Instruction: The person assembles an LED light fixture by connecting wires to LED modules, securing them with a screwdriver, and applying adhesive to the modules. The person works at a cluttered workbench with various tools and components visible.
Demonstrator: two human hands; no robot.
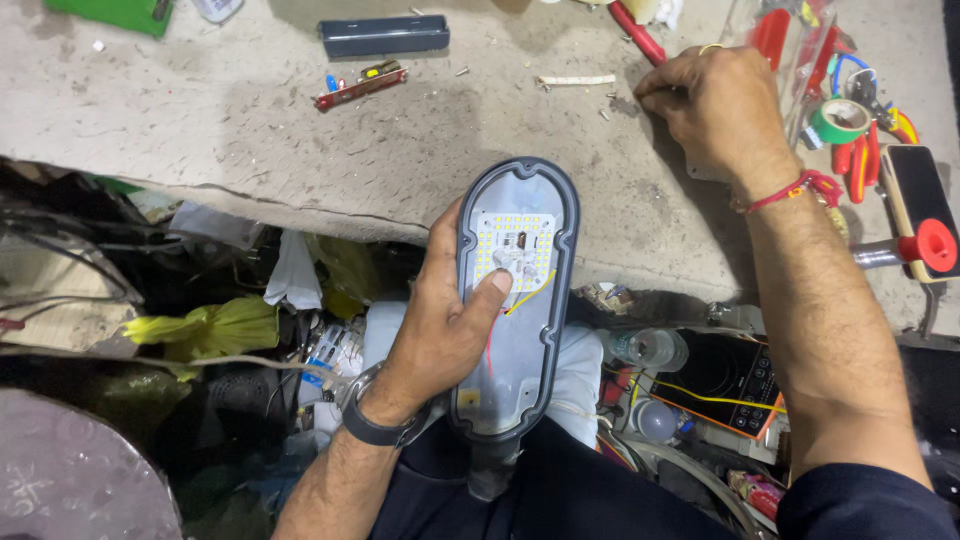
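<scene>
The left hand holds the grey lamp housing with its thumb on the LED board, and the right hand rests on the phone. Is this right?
Not quite. In the head view the right hand rests on the workbench among the tools, not on the phone. The left hand does hold the grey lamp housing, thumb on the LED board.

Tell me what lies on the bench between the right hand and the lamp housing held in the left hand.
In the head view, only bare, stained concrete bench top separates the right hand from the lamp housing; a small screw lies just off that line.

Head camera, steeply downward, close over workbench (250,120)
</scene>
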